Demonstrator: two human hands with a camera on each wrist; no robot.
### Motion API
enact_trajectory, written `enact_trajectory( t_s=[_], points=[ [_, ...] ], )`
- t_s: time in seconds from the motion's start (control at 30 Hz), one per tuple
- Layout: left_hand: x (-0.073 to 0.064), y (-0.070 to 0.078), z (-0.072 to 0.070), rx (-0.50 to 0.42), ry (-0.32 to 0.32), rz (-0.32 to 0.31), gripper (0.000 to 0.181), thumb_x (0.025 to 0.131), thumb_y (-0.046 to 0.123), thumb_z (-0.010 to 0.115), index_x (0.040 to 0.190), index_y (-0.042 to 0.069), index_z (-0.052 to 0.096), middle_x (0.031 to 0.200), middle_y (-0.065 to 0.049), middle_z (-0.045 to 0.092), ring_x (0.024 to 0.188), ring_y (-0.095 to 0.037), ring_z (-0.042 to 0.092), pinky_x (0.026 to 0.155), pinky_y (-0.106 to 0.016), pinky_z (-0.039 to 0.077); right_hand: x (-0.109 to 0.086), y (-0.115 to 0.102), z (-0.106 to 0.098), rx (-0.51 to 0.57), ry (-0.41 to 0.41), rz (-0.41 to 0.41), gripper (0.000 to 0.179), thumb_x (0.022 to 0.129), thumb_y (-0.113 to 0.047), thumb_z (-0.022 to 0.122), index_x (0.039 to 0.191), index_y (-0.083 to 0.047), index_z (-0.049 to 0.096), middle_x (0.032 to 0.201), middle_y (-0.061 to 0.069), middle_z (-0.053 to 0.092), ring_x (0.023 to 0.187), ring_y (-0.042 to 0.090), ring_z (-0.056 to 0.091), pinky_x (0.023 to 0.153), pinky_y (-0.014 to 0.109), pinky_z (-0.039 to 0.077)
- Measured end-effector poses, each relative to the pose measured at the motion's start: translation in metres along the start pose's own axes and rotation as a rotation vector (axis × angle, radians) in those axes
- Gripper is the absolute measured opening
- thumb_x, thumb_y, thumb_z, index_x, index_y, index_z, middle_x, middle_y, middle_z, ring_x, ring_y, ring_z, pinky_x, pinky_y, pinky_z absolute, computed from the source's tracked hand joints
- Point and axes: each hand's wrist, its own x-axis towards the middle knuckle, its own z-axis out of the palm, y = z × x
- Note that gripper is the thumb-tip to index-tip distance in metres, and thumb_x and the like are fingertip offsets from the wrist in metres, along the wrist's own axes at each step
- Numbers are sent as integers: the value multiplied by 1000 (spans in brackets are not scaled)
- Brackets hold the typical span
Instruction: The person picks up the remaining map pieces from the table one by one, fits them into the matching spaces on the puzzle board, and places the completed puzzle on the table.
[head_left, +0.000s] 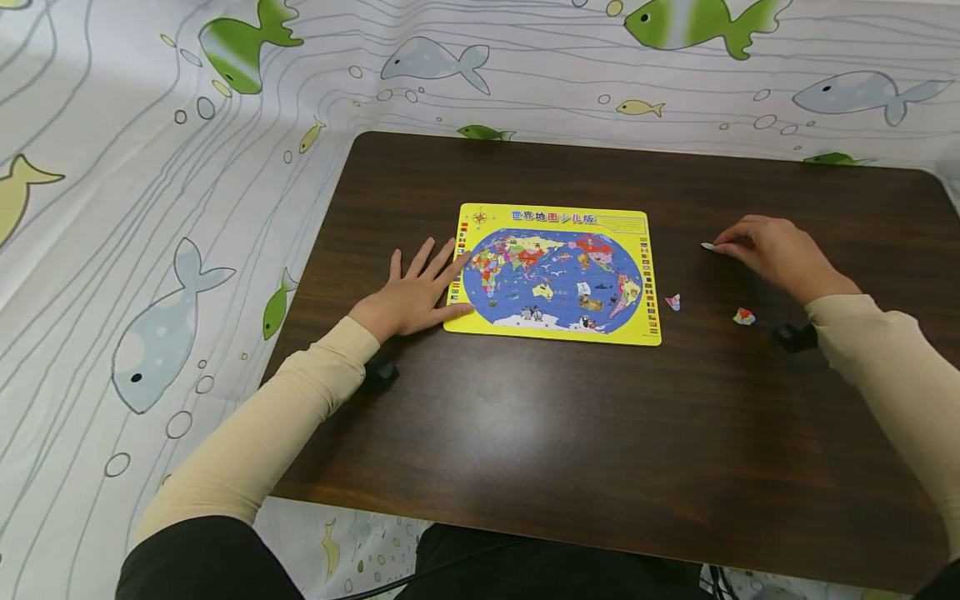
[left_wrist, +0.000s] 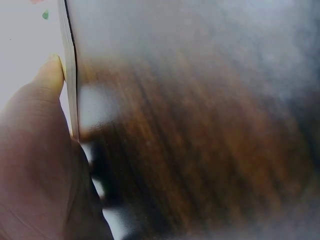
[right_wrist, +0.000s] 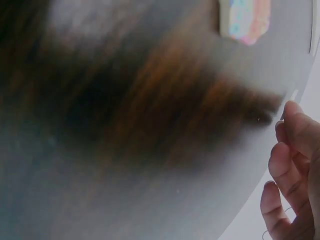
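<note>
A yellow-bordered world map puzzle board (head_left: 555, 338) lies flat on the dark wooden table (head_left: 480, 433). Spread across its left edge, my left hand (head_left: 408, 300) rests with straight fingers, the thumb along the lower left corner. To the right of the board, my right hand (head_left: 780, 254) pinches a small pale puzzle piece (head_left: 707, 246) between thumb and fingertips; its printed face is hidden. Two loose puzzle pieces lie on the table: a pink and white one (head_left: 673, 302) beside the board's right edge, and a red and multicoloured one (head_left: 744, 317) below the right hand.
A white cloth printed with fish (head_left: 435, 62) hangs behind the table and along its left side. Dark wrist cameras sit under both wrists, the right one (head_left: 795, 337) near the red piece. The table's front edge runs just before the person's lap.
</note>
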Motion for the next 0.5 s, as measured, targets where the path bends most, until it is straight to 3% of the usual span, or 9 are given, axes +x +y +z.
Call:
enact_trajectory(
  t_s=[0.5],
  points=[
    [1, -1, 2, 14, 7, -3, 83, 86, 78, 24, 150, 41, -15, 160, 4, -22, 148, -28, -19, 111, -68, -11, 2, -8, -3, 144, -37, 142, 39, 95, -38, 56, 110, -4, 68, 109, 22, 64, 84, 29, 56, 69, 45, 48]
  ],
)
